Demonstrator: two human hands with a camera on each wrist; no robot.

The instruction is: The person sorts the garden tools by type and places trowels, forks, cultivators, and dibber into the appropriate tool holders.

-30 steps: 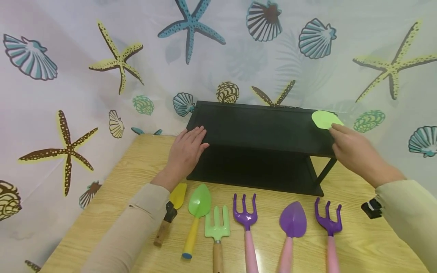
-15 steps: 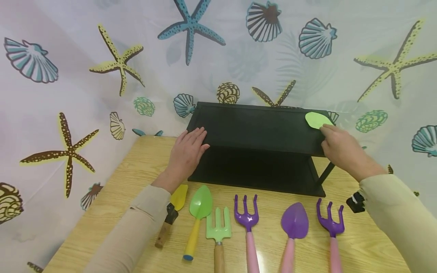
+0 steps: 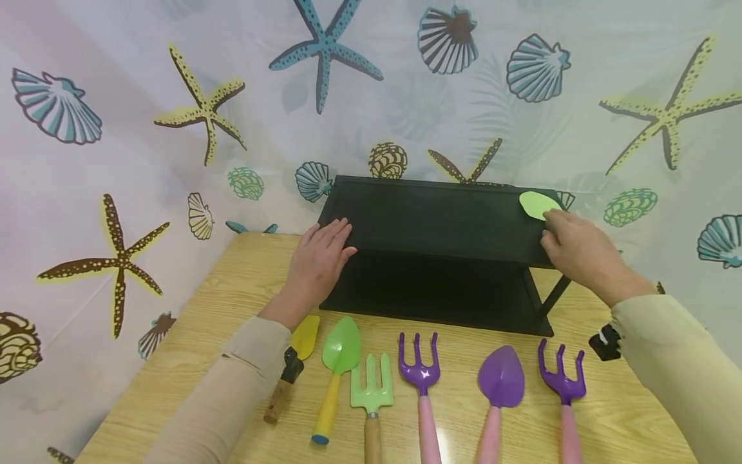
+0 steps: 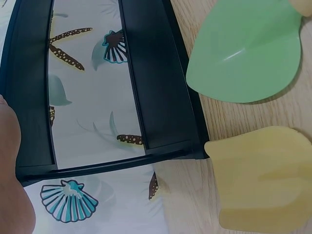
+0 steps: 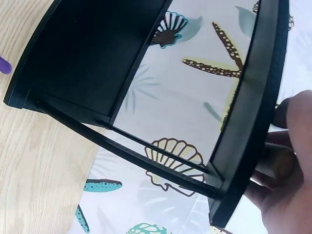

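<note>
- The pale green piece (image 3: 536,203) lay flat on the upper board of the black shelf (image 3: 429,216), near its right end.
- The right grip (image 3: 585,251) pinched the piece's near edge with curled fingers; the fingers hid whatever part lay beneath them.
- The piece looked thin and light, likely hard to break; whether it was stiff or soft could not be told. An edge seemed the natural place to take hold.
- The left grip (image 3: 319,261) rested on the shelf's left end with fingers straight, holding nothing.
- The shelf seemed rigid and fairly light for its span, its smooth boards perhaps a little slippery; its ends looked the best places to steady it.
- It stood on a wood-grained bench (image 3: 249,270). Along its front lay a yellow trowel (image 3: 304,336), green trowel (image 3: 341,346), green fork (image 3: 371,390), and purple trowel (image 3: 502,377) between two purple forks (image 3: 420,372).
- Behind hung a pale cloth (image 3: 493,116) printed with starfish and shells.
</note>
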